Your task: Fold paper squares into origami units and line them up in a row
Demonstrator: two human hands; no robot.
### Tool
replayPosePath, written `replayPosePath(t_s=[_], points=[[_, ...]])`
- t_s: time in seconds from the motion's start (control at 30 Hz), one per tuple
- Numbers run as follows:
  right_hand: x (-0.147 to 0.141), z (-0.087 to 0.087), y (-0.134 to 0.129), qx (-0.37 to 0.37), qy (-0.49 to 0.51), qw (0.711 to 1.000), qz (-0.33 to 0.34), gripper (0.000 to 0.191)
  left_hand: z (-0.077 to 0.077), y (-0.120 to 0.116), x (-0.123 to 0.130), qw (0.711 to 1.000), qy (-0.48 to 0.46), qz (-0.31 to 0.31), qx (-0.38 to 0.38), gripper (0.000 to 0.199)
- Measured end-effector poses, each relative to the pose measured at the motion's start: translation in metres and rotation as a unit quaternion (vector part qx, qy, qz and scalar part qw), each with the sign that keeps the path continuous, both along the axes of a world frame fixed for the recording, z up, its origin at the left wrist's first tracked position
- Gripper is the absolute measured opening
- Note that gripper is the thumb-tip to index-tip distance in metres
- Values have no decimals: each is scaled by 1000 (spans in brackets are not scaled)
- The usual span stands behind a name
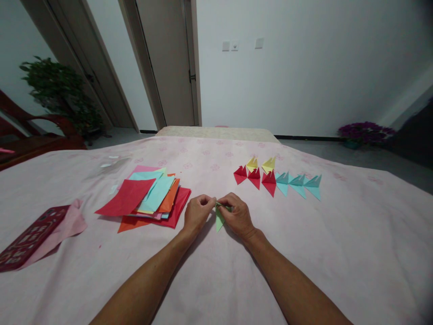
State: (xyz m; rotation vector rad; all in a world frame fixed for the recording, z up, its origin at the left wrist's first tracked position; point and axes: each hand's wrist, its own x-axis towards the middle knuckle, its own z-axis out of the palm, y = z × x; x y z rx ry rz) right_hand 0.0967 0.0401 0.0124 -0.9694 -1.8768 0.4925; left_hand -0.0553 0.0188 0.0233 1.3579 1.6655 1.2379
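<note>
A small folded piece of light green paper (219, 220) hangs point-down between my two hands at the middle of the table. My left hand (199, 212) pinches its upper left tip between thumb and forefinger. From the other side, my right hand (237, 215) grips the upper right part, and its fingers hide some of the folds. Beyond my right hand stand folded paper birds: red ones (269, 182), light blue ones (297, 181) and two yellow ones (269, 164). A loose stack of coloured paper sheets (127, 197) lies to the left of my left hand.
A pink floral cloth (209, 284) covers the table. At the far left lie a dark red printed packet (32, 234) and a pink cloth (66, 228). Small white scraps (106, 165) lie behind the stack. A wooden chair (43, 140) stands beyond the table's left edge.
</note>
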Motion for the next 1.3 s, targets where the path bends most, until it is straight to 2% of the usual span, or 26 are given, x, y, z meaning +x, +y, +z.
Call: replayPosePath(t_s=[0.13,0.6,0.9,1.13,1.3], points=[[-1,-1,1,-11,14,1000,-3,10,1,1,-1,1000,-1,-5,9,30],[0,-2,3,-25,48,999,-2,9,8,0,5,989,-144,-5,-39,17],[1,-3,5,-32,63,997,-5,6,7,4,-2,982,-171,-53,-52,32],[2,-3,6,-55,93,994,9,9,9,6,-6,978,-178,-86,-72,26],[2,-7,7,-80,104,991,14,10,5,8,-8,979,-163,-98,-74,24]])
